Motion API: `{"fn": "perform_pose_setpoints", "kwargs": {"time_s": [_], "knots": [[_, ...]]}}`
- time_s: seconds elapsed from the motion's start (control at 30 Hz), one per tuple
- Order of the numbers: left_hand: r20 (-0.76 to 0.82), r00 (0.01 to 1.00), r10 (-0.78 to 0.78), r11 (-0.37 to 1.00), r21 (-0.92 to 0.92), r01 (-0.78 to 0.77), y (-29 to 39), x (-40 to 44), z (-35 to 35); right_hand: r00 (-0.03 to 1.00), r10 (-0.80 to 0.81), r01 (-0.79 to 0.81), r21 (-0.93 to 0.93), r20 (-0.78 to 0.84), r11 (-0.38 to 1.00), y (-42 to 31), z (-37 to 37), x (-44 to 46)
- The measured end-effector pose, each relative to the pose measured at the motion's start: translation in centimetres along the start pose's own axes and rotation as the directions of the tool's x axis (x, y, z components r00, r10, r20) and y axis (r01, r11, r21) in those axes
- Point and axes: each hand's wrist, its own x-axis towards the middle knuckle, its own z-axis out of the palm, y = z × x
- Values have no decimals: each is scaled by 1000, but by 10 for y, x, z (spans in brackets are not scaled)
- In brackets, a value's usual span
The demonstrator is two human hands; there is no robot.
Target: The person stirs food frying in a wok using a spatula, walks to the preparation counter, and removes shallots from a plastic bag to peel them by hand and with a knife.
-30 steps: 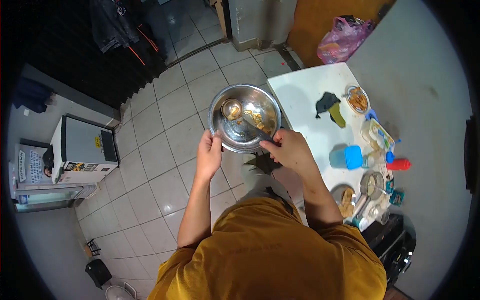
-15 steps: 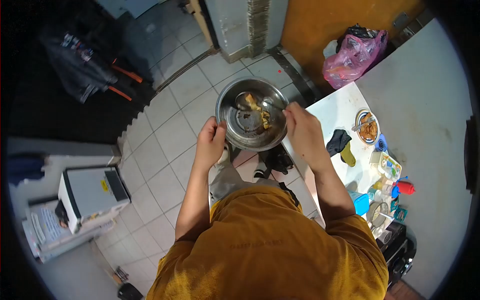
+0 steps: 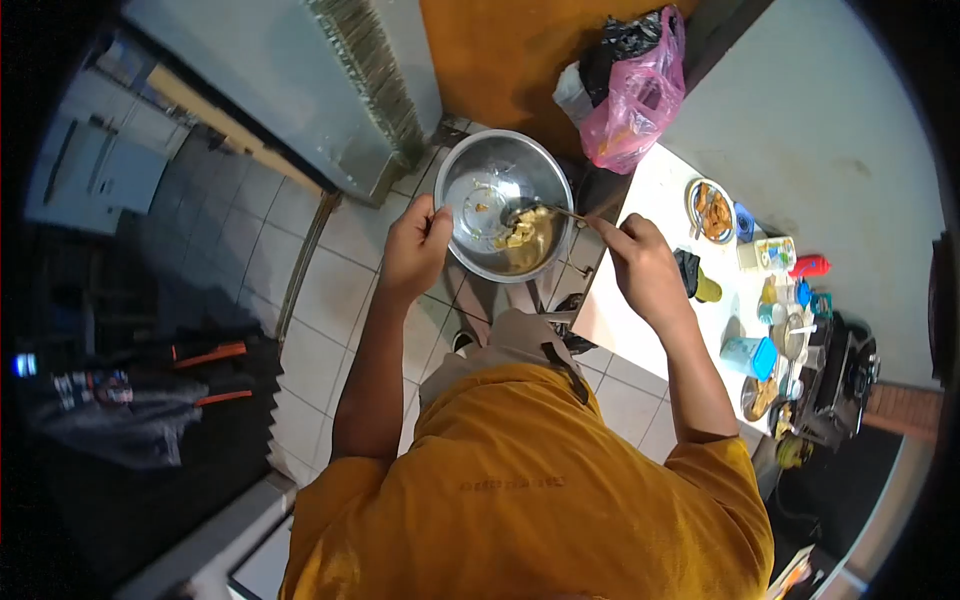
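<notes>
My left hand [image 3: 417, 248] grips the left rim of a shiny metal bowl [image 3: 480, 170], thumb on the edge. The bowl is held up in front of me, over the floor. Yellowish food pieces [image 3: 524, 228] lie in its lower right part. My right hand [image 3: 640, 265] is closed round the handle of a ladle [image 3: 560, 211], whose head rests among the food; the fingers partly hide the handle.
On the right, a white table [image 3: 625, 310] bears a plate of food [image 3: 714, 213], a blue-lidded container [image 3: 752, 356], a red bottle [image 3: 811, 265] and a dark and green cloth [image 3: 705, 286]. A pink bag [image 3: 630, 110] hangs beyond it. A stove [image 3: 845, 380] stands at the right.
The view has turned to the right toward the table and pink bag. The ladle has shifted from the bowl's left side to its right, and the food is gathered lower right.
</notes>
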Motion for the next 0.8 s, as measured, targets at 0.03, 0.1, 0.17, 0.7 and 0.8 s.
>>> {"fn": "perform_pose_setpoints", "kwargs": {"time_s": [0.03,0.1,0.17,0.7,0.8], "knots": [[40,999,-26,999,28,25,15,17,-2,999,38,-38,8,-29,999,1,0,3],[102,995,18,1000,10,-19,5,52,2,989,114,-113,14,-90,993,-1,-1,22],[157,985,66,998,-8,-66,0,88,10,965,173,-172,24,-199,985,5,10,49],[338,902,268,945,90,-314,18,340,82,887,250,-235,88,-388,968,150,31,214],[389,902,189,981,-24,-195,20,372,98,915,242,-241,46,-321,970,168,24,215]]}}
